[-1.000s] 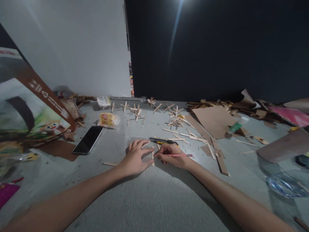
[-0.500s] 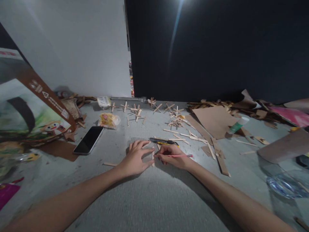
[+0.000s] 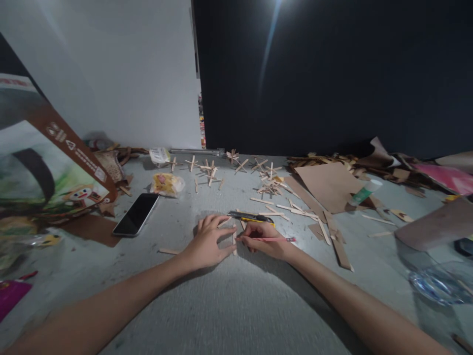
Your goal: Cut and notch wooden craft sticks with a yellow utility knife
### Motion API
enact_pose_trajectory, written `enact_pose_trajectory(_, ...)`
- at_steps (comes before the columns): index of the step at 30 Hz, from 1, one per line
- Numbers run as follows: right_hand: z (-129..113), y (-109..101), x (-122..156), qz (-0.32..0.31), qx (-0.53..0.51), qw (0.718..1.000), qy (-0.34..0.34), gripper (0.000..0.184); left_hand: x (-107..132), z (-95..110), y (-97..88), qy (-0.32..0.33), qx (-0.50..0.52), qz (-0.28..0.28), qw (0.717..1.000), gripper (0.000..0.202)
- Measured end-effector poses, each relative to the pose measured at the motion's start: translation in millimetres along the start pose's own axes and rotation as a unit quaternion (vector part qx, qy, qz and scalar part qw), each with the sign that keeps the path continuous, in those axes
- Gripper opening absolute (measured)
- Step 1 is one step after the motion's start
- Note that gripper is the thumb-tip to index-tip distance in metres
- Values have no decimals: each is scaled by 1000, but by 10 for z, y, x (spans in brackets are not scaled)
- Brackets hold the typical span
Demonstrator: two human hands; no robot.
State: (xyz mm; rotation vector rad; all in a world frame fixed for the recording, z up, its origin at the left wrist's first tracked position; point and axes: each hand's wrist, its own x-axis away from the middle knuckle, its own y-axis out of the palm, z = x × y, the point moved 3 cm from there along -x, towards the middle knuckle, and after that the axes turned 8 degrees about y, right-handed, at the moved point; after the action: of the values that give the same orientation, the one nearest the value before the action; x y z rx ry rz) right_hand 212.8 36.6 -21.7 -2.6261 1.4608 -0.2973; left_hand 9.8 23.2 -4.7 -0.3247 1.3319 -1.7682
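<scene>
A short wooden craft stick (image 3: pixel 234 237) lies upright in view on the grey table. My left hand (image 3: pixel 209 241) rests beside it, thumb and forefinger pressed to the stick near its two ends. In my right hand (image 3: pixel 260 239) is a pink pencil (image 3: pixel 273 239), gripped between thumb and fingers, its tip at the stick's middle. Just beyond both hands lies a yellow-and-black utility knife (image 3: pixel 251 216). Part of another stick shows between the knife and my right hand. One more craft stick (image 3: pixel 169 251) lies left of my left wrist.
Crossed stick pieces (image 3: pixel 210 172) stand at the back, with loose sticks (image 3: pixel 299 211) to the right. A phone (image 3: pixel 136 215) and a wrapped snack (image 3: pixel 167 185) lie left. Cardboard (image 3: pixel 325 182), a glue stick (image 3: pixel 365 192) and a clear plastic item (image 3: pixel 439 283) are on the right.
</scene>
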Motion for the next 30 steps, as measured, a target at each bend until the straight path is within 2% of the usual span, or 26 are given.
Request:
enact_pose_trajectory(6,3,1,-9,-2,0,1000,1,45,-6,23,-15,-4,-15,-17,1000,44)
enact_pose_trajectory(13,21,-1,-5,-3,-1,1000,-1,45,-3,13,-7,-1,-1,-1,1000,41)
enact_pose_trajectory(30,10,-2,-10,1,-7,1000,0,46,-4,7,0,-3,-1,-1,1000,42)
